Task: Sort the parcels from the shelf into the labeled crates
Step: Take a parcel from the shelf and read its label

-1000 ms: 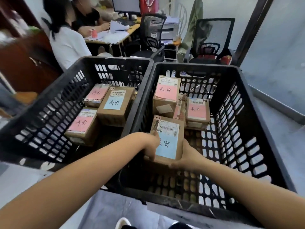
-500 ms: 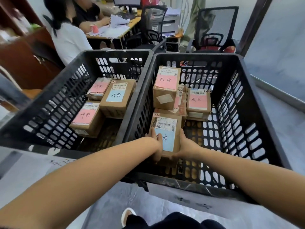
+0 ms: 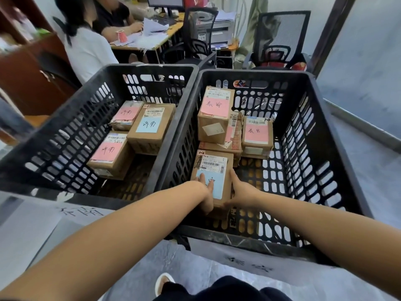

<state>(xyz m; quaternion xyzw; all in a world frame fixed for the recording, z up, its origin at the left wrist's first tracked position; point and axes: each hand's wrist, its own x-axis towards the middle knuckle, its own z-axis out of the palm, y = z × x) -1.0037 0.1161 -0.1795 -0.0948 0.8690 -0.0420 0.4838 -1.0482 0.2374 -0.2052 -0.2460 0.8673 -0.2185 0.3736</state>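
2 black crates are seen side by side in the middle of the frame, their rims touching. A brown parcel (image 3: 211, 181) with a blue label is held low inside the right crate (image 3: 338, 153), near its front wall. It is gripped from both sides. The left hand (image 3: 206, 195) is wrapped around the parcel's left edge, with fingers (image 3: 204, 179) laid over the blue label. The right hand (image 3: 239, 191) is pressed against the parcel's right side, with its fingers curled along that edge. Whether the parcel is resting on the crate floor cannot be told.

Behind the held parcel, in the same crate, more parcels are stacked. A tall parcel with a pink label (image 3: 214, 114) is placed on top of a flatter box. A smaller pink-label parcel (image 3: 257, 134) is set just to its right.

In the left crate (image 3: 54, 135), 3 parcels are found. A blue-label parcel (image 3: 152, 127) is at the middle, a small pink one (image 3: 127, 115) is at its left, touching it, and another pink one (image 3: 109, 154) is nearer the bottom of the frame.

White paper signs with dark writing are stuck below the front of each crate, one at lower left (image 3: 80, 211) and one at lower right (image 3: 249, 265).

At the top of the frame, 2 people are seated at a desk (image 3: 152, 40) covered with papers. An empty black chair (image 3: 280, 40) is seen at the upper right.
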